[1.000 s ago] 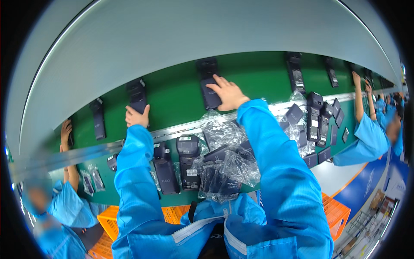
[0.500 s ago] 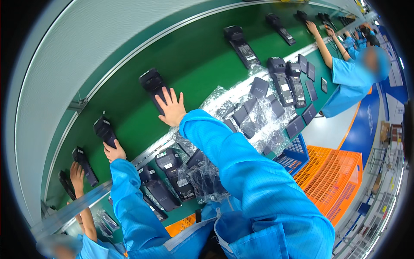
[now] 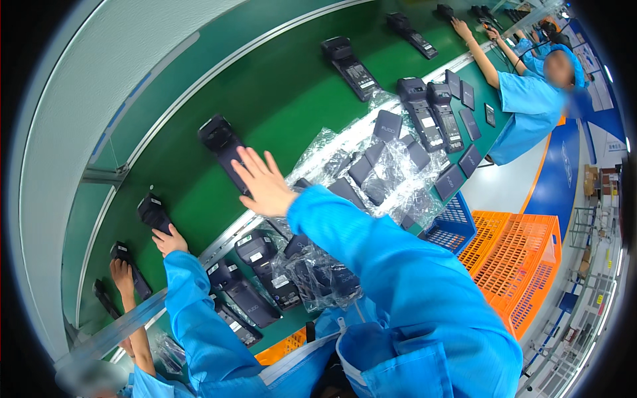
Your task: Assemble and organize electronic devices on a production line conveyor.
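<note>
Head view: both hands over dark handheld devices on a green belt

A green belt (image 3: 292, 119) runs from near left to far right. Orange crates (image 3: 524, 259) stand at the near right, with a blue basket (image 3: 456, 222) just beside them. Crumpled clear bags (image 3: 317, 152) spread along the belt's near edge, right of the middle, with flat dark packs (image 3: 387, 126) among them. The right-hand device (image 3: 224, 142) lies tilted on the belt, left of the middle; the left-hand device (image 3: 152, 211) lies nearer and farther left.

Over the near end of the former rests the right hand (image 3: 265, 184), its fingers spread. At the near end of the latter is the left hand (image 3: 170, 241), thumb apart from its fingers; whether they pinch the device, I cannot tell.
</note>
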